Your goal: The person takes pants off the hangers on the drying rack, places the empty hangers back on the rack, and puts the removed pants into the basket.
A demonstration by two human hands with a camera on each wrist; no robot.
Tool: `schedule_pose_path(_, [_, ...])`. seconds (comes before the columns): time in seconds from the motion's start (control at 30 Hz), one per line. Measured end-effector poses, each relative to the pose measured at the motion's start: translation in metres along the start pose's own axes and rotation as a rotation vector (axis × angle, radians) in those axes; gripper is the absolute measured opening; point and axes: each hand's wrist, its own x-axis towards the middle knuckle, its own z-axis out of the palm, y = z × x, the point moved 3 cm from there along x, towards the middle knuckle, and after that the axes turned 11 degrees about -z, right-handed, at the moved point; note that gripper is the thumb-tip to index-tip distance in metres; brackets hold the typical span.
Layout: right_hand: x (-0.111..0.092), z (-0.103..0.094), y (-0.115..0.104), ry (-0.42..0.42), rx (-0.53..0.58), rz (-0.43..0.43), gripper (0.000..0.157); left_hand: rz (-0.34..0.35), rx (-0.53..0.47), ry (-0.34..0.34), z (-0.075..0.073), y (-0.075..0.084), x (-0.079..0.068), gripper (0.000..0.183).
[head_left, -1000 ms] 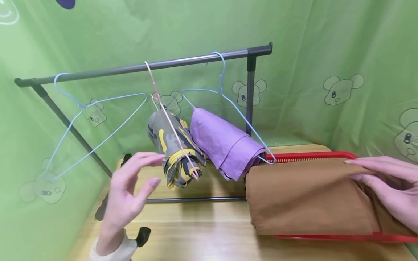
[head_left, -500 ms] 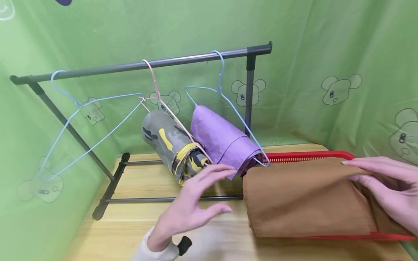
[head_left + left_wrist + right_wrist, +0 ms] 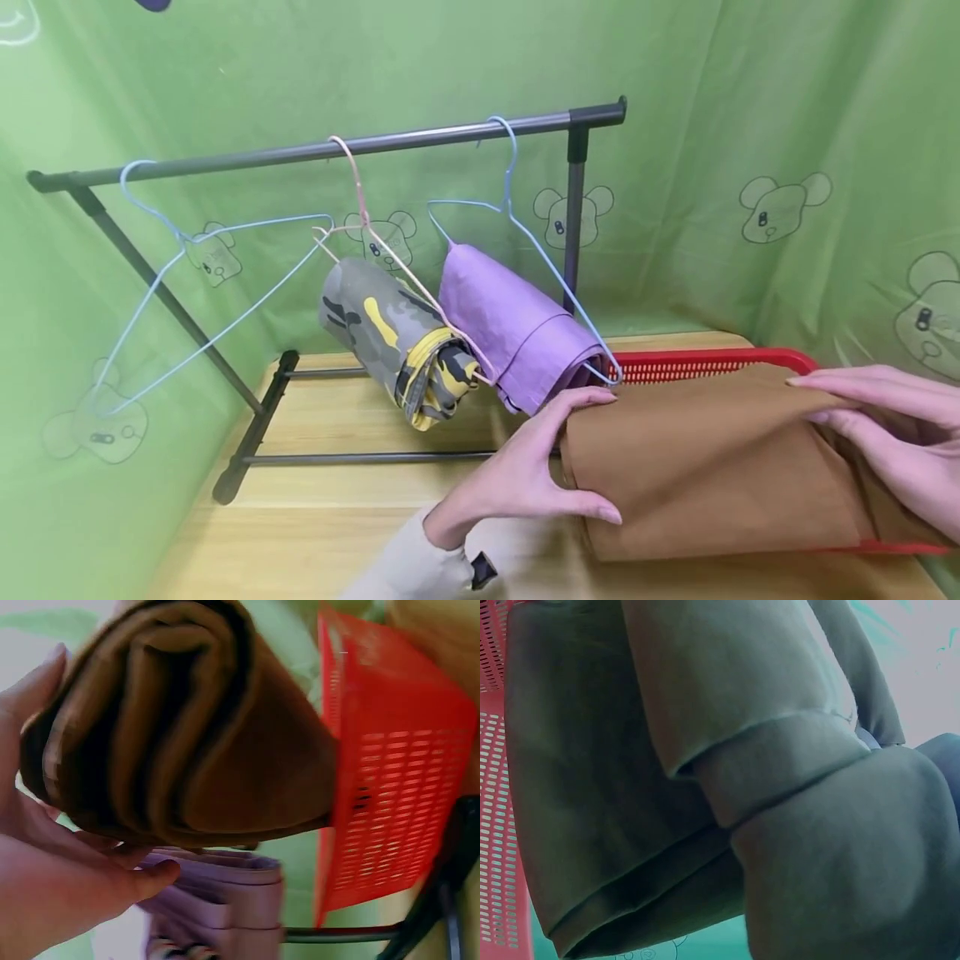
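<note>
A folded brown cloth garment (image 3: pixel 697 467) lies over the red basket at the right of the head view. My right hand (image 3: pixel 900 433) pinches its right part between thumb and fingers. My left hand (image 3: pixel 525 475) spreads around its left end, fingertips at the top edge and thumb across the front. In the left wrist view the end of the brown garment (image 3: pixel 277 765) shows rolled layers, with my left hand (image 3: pixel 60 862) close beside it. Folded layers of the brown garment (image 3: pixel 727 667) fill the right wrist view; the right hand is out of sight there.
On the dark rack's bar (image 3: pixel 420 140) hang a bare blue hanger (image 3: pixel 180 237), a pink hanger (image 3: pixel 360 208) bearing a grey-and-yellow camouflage garment (image 3: pixel 382 317), and a blue hanger (image 3: pixel 507 175) bearing a purple garment (image 3: pixel 517 333). The red basket (image 3: pixel 675 367) stands at the right on the wooden table (image 3: pixel 315 525).
My left hand has moved right from the camouflage garment to the left end of the brown garment. The pink hanger has swung round. My right hand keeps its hold in about the same place.
</note>
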Motion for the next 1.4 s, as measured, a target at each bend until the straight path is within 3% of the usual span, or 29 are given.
schedule_pose_path(0.1, [0.001,0.002,0.0,0.004,0.008,-0.001,0.021,-0.04,-0.111,-0.03,0.007,-0.01,0.004,0.123])
schedule_pose_path(0.2, [0.002,0.002,0.0,0.007,0.008,0.005,0.02,-0.08,-0.156,-0.033,0.013,-0.017,0.006,0.126])
schedule_pose_path(0.37, [0.001,-0.001,0.003,-0.008,0.007,0.024,0.019,-0.145,-0.149,0.051,0.019,-0.021,0.009,0.103])
schedule_pose_path(0.5, [0.0,-0.004,0.006,-0.012,0.029,0.032,0.02,-0.143,-0.15,0.112,0.021,-0.024,0.014,0.087])
schedule_pose_path(0.63, [-0.001,-0.006,0.007,-0.011,0.049,0.042,0.021,-0.154,-0.216,0.142,0.025,-0.028,0.016,0.08])
schedule_pose_path(0.77, [-0.002,-0.013,0.011,-0.008,0.001,0.093,0.022,-0.166,-0.309,0.153,0.029,-0.031,0.019,0.075])
schedule_pose_path(0.87, [-0.004,-0.024,0.015,-0.018,-0.133,0.15,0.024,-0.159,-0.322,0.156,0.033,-0.031,0.024,0.072])
schedule_pose_path(0.97, [-0.006,-0.038,0.021,-0.045,-0.185,0.221,0.03,-0.137,-0.312,0.17,0.039,-0.031,0.031,0.068])
schedule_pose_path(1.1, [-0.006,-0.054,0.026,-0.175,-0.33,0.298,0.051,-0.119,-0.274,0.199,0.045,-0.028,0.038,0.065])
schedule_pose_path(1.2, [-0.004,-0.059,0.028,-0.364,-0.547,0.29,0.08,-0.106,-0.227,0.217,0.048,-0.024,0.043,0.063])
schedule_pose_path(1.3, [-0.004,-0.062,0.034,-0.523,-0.645,0.288,0.108,-0.083,-0.166,0.216,0.052,-0.021,0.051,0.059])
schedule_pose_path(1.4, [-0.005,-0.068,0.041,-0.592,-0.703,0.344,0.109,-0.068,-0.101,0.213,0.055,-0.019,0.058,0.057])
